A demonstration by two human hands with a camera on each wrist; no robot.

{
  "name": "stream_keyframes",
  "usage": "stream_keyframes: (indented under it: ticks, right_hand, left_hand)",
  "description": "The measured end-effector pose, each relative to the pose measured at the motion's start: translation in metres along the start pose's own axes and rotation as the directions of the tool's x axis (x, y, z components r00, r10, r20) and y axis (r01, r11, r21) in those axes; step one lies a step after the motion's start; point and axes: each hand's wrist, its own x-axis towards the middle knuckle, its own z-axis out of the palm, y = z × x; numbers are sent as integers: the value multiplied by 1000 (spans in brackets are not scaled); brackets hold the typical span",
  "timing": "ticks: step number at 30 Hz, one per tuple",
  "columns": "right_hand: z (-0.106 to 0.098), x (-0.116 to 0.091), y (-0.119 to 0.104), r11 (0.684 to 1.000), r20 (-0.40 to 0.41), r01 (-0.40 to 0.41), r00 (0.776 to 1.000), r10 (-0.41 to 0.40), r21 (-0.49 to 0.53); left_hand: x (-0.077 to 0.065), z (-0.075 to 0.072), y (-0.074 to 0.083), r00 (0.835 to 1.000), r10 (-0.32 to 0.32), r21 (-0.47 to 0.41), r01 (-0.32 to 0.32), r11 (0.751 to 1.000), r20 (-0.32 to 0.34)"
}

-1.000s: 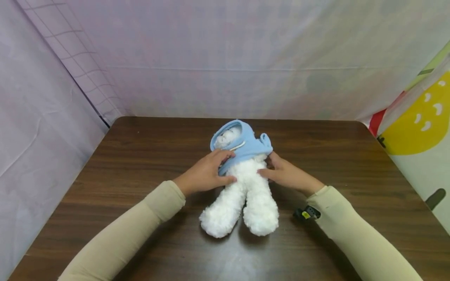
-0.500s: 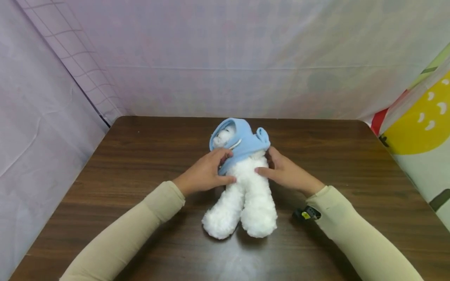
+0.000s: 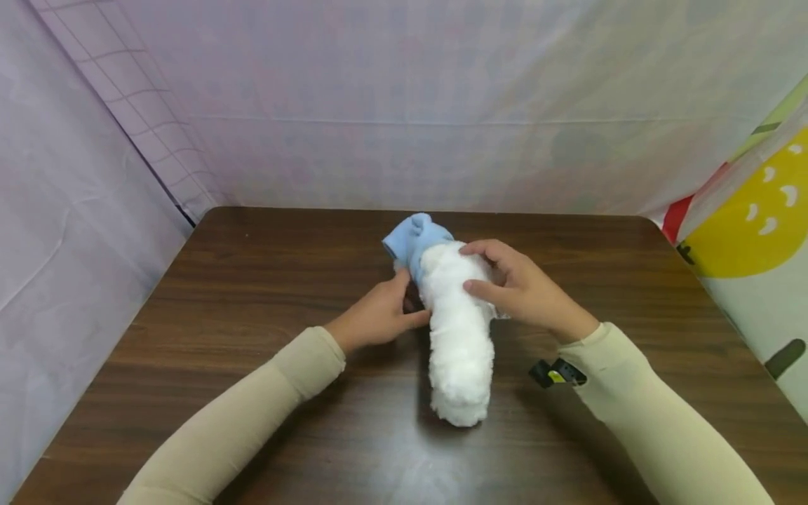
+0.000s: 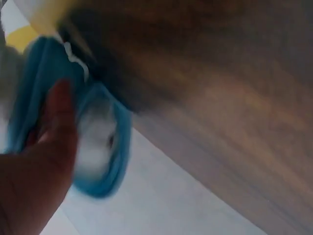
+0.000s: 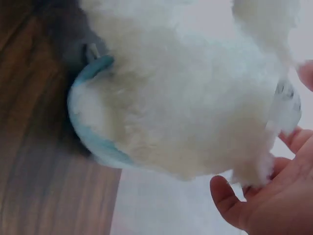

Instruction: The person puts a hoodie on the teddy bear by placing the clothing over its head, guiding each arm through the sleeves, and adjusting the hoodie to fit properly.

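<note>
A white fluffy plush toy (image 3: 461,337) in a light blue hooded top (image 3: 410,238) lies tipped onto its side on the table, feet toward me. My left hand (image 3: 379,312) holds its left side at the top and belly; in the left wrist view the thumb or a finger crosses the blue cloth beside the hood opening (image 4: 98,142), all blurred. With thumb and fingers spread around its back, my right hand (image 3: 520,291) grips the white fur. A small white tag (image 5: 286,105) sticks out near the right fingers. The toy's face is hidden in the head view.
The dark brown wooden table (image 3: 284,266) has rounded far corners. A pale cloth (image 3: 410,105) hangs behind it, and a printed cloth with a yellow shape (image 3: 751,217) hangs at the right. A black strap piece (image 3: 558,373) sits at my right cuff.
The toy has turned from its back onto its side, its front now toward the left. My right hand has risen over its back, while the left stays low beside it.
</note>
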Motion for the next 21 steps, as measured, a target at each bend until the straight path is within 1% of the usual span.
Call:
stream_keyframes:
  ticks: [1,2,3,4,5,6,7,8,9,10,11,13,14,15,17,19,21]
  right_hand:
    - [2,0,0,1000,5,16,1000,-16,-10]
    - [3,0,0,999,10,27,1000,-27,-21]
    - [5,0,1,999,14,38,999,-38,-33]
    - [8,0,2,998,16,48,999,-47,-49]
    - [10,-1,3,997,15,61,998,-60,-57]
    - [12,-1,5,995,12,75,997,-74,-69]
    - [14,-2,6,994,11,86,996,-86,-66]
    - [16,-2,6,993,13,101,995,-100,-54]
    - [18,-2,7,992,14,123,992,-123,-37]
    - [20,-1,7,989,16,147,989,-147,-9]
    - [22,-1,8,985,14,174,985,-174,18]
    - [25,0,9,974,-1,218,976,-218,63]
    - [26,0,9,970,-11,232,973,-232,79]
    - [27,1,10,968,-25,237,971,-236,84]
    - [29,1,11,974,-53,217,975,-214,59]
    - [30,0,12,988,-56,153,987,-152,12]
    - [30,0,13,995,-38,94,995,-95,-46]
  left_hand:
    - [-1,-2,-1,1000,2,45,-2,999,2]
    - [-1,-5,-2,1000,2,78,-1,997,-14]
    - [-2,-8,-2,998,2,104,4,995,-57]
    - [-3,-13,-2,993,3,116,11,993,-121]
    - [-4,-18,-2,979,10,112,13,994,-204]
    - [-4,-24,0,957,19,91,8,996,-290]
    - [-5,-29,2,931,34,55,-14,998,-363]
    - [-6,-34,5,904,61,23,-57,998,-422]
    - [-6,-38,7,883,98,10,-105,994,-459]
    - [-6,-42,10,874,141,18,-150,988,-465]
    - [-7,-45,13,876,186,39,-188,981,-446]
    - [-7,-47,16,899,250,122,-220,968,-359]
    - [-8,-47,16,916,258,175,-212,962,-308]
    - [-8,-46,16,933,250,224,-194,955,-259]
    - [-11,-44,14,964,190,297,-129,946,-186]
    - [-14,-41,11,982,117,326,-64,943,-147]
    - [-15,-39,10,991,62,327,-19,945,-122]
